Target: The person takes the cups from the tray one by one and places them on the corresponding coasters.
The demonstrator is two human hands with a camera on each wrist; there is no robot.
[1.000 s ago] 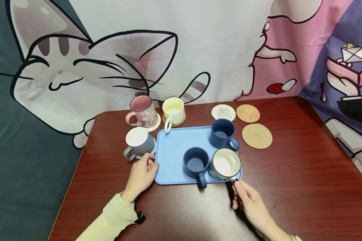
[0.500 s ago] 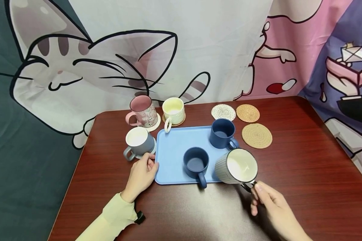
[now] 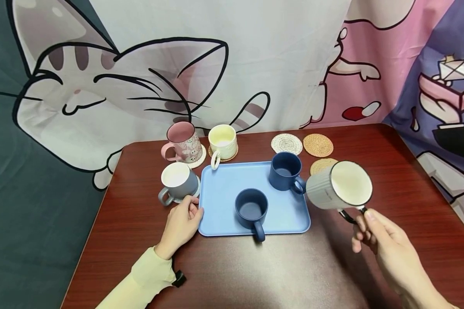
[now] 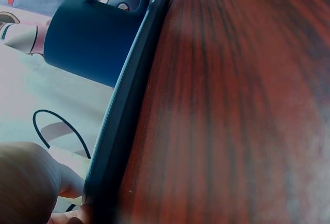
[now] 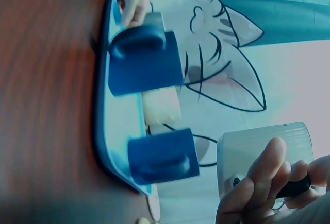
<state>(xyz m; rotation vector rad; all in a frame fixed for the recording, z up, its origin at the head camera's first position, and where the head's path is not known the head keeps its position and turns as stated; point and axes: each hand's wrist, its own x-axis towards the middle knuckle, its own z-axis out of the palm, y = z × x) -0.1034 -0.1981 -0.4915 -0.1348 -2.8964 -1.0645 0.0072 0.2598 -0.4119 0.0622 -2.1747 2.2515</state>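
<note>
My right hand (image 3: 388, 240) holds a pale ribbed mug (image 3: 324, 189) with a dark rim by its black handle. It is tilted in the air, right of the light blue tray (image 3: 220, 189), its mouth toward the right. In the right wrist view the fingers curl round the handle of that mug (image 5: 242, 147). At the tray's left edge, my left hand (image 3: 181, 225) grips the rim; in the left wrist view, thumb and fingertips meet at the tray edge (image 4: 121, 121). Two dark blue mugs stand on the tray, one front-centre (image 3: 251, 210), one back right (image 3: 284, 174).
Left of and behind the tray, a grey mug (image 3: 181, 184), a pink mug (image 3: 187, 148) and a yellow mug (image 3: 226, 146) stand on coasters. Behind right lie a white coaster (image 3: 286, 143), an orange coaster (image 3: 318, 145) and a tan coaster (image 3: 320, 165), partly hidden by the held mug.
The right hand has lifted the pale mug off the tray's front right corner and carried it right and up, tilting it. The left hand and the other mugs have stayed put.
</note>
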